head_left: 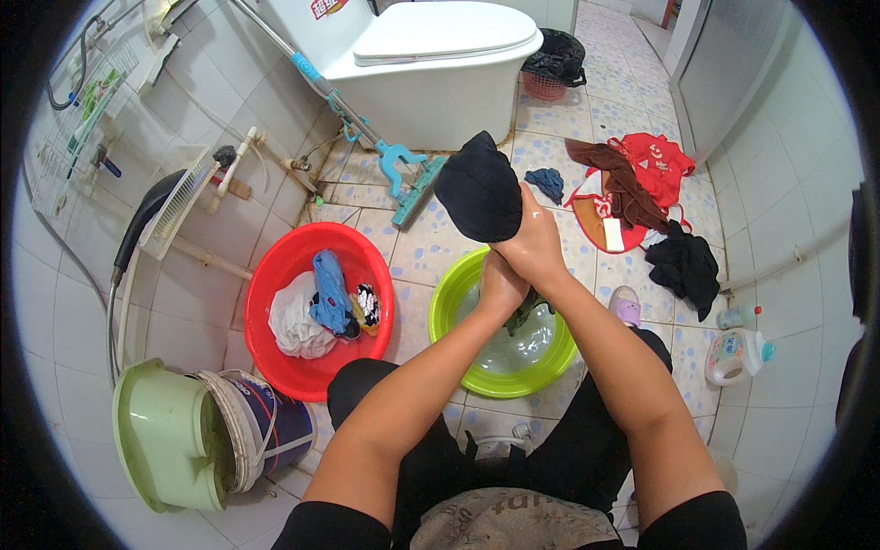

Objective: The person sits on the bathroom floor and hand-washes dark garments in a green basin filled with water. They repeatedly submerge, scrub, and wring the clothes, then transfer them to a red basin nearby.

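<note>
My right hand grips the lower end of a puffed-out black cloth piece, possibly a cap, that points up and away from me. Just below it, my left hand is closed against the right wrist and palm; the cloth inside it is mostly hidden. Both hands look wet. They are over the near-round lime-green basin, which holds cloudy water. Under my hands a dark green cloth hangs or lies at the water; whether it joins the black piece I cannot tell.
To the left stand a red basin with clothes, a bucket and a green tub. Ahead are a mop and a toilet. Clothes with a white bar, a black garment and bottles lie right.
</note>
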Tool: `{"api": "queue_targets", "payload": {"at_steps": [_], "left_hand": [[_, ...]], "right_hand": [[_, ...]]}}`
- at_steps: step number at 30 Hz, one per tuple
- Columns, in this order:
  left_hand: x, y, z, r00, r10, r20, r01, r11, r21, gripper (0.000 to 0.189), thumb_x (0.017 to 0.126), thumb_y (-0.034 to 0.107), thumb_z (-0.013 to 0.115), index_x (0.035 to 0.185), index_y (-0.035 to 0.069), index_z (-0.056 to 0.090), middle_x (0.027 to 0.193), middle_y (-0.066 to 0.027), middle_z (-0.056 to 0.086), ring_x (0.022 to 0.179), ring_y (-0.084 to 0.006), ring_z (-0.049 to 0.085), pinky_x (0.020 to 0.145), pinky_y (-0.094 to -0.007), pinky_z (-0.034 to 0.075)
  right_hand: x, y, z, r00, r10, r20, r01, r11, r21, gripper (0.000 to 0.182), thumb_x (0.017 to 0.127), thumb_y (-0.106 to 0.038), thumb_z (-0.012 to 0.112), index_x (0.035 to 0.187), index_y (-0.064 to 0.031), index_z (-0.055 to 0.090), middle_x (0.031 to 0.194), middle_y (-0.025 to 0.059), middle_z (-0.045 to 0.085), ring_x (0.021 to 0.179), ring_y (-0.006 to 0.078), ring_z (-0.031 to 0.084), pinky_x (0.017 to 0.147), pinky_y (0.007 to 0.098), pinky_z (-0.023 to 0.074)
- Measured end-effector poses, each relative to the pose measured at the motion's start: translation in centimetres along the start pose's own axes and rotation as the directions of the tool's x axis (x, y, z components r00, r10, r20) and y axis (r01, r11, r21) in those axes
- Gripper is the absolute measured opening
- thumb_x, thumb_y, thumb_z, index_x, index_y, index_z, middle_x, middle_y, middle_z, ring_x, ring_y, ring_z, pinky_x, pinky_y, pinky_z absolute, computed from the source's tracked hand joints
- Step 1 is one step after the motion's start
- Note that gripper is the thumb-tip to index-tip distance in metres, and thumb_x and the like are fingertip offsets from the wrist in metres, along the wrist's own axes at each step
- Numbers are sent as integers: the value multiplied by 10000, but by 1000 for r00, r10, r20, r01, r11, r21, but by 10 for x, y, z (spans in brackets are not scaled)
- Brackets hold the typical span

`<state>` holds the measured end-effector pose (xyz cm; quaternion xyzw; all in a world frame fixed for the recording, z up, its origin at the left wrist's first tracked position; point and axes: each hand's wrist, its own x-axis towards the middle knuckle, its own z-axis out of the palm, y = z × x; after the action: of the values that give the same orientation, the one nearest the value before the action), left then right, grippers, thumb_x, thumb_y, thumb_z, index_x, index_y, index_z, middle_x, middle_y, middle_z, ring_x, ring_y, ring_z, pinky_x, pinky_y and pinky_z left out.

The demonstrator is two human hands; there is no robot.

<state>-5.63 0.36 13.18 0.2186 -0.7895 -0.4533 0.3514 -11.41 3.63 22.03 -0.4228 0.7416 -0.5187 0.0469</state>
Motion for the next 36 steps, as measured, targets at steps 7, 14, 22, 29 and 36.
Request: {"api": "queue_targets", "payload": {"at_steps": [7, 14, 22, 29, 36], "left_hand": [[0, -4, 3, 1000, -7, -21, 7, 1000, 1, 191, 696, 165, 567, 790, -1, 560, 757, -211, 587, 739, -375, 558, 613, -424, 424], [-2, -10, 4, 1000, -14, -22, 14, 1000, -18, 200, 700, 169, 563, 802, -3, 554, 764, -210, 587, 746, -374, 558, 611, -425, 422], [-3, 0, 3, 996, -53, -75, 51, 999, -17, 217, 686, 201, 590, 752, -4, 566, 753, -206, 591, 766, -358, 568, 622, -424, 425], [-11, -23, 16, 952, -265, -151, 249, 961, -116, 247, 678, 222, 626, 784, 4, 579, 799, -185, 603, 800, -320, 581, 658, -403, 433], [-17, -34, 22, 957, -249, -148, 244, 968, -51, 283, 704, 212, 613, 893, 9, 551, 901, -168, 585, 863, -293, 564, 711, -383, 424]], "right_hand": [[-1, -2, 0, 1000, 16, 6, -15, 1000, -16, 450, 588, -109, 661, 982, 5, 477, 817, 208, 588, 801, 351, 583, 671, 350, 461], [-2, -3, 1, 1000, 0, -6, 0, 1000, -8, 419, 594, -103, 658, 954, 10, 477, 796, 213, 585, 792, 353, 583, 660, 353, 459], [-3, -5, 2, 999, -17, -27, 16, 999, -51, 419, 609, -146, 660, 963, -14, 479, 784, 206, 583, 756, 373, 565, 636, 388, 447], [-8, -16, 7, 991, -99, -85, 87, 988, -131, 412, 618, -132, 640, 982, -26, 478, 784, 192, 579, 752, 369, 559, 630, 400, 439], [-14, -14, 19, 968, -217, -122, 184, 954, -239, 380, 627, -84, 617, 985, -37, 501, 865, 143, 575, 800, 317, 558, 679, 376, 441]]}}
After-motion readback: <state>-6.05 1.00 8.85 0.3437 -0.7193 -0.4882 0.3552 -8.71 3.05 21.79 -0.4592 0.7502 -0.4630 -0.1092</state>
